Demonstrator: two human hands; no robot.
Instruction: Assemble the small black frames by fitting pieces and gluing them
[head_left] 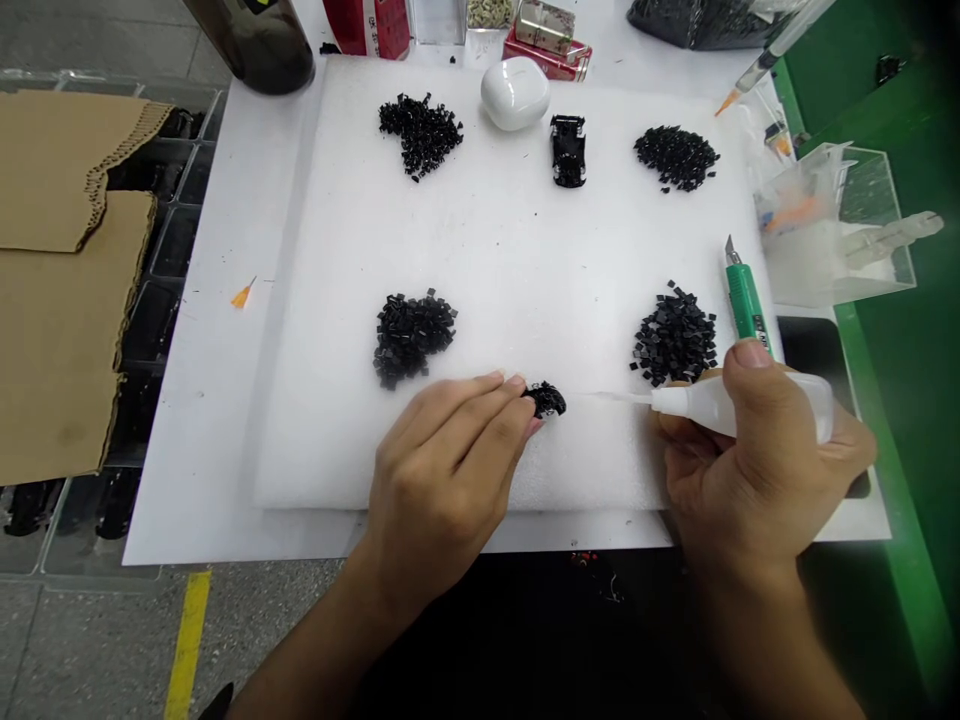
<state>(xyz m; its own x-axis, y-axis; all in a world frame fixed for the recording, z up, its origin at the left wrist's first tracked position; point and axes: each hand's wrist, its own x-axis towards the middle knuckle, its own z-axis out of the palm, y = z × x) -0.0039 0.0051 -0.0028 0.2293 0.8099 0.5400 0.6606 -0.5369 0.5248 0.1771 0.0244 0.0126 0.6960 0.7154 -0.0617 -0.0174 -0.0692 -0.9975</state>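
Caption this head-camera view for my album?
Left hand holds a small black piece; right hand aims a squeeze bottle at it.

Matt, finely rough foam (465, 250) fills the middle; the bottle (720, 405) at 4 o'clock is smooth translucent plastic; the black plastic bits (546, 400) gleam; the knife (748, 305) at 3 o'clock has a green plastic handle and metal blade; the cardboard (60, 270) at 9 o'clock is matt and rough-edged

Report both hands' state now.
Left hand: closed, pinching a small black part.
Right hand: closed, holding a white squeeze bottle.
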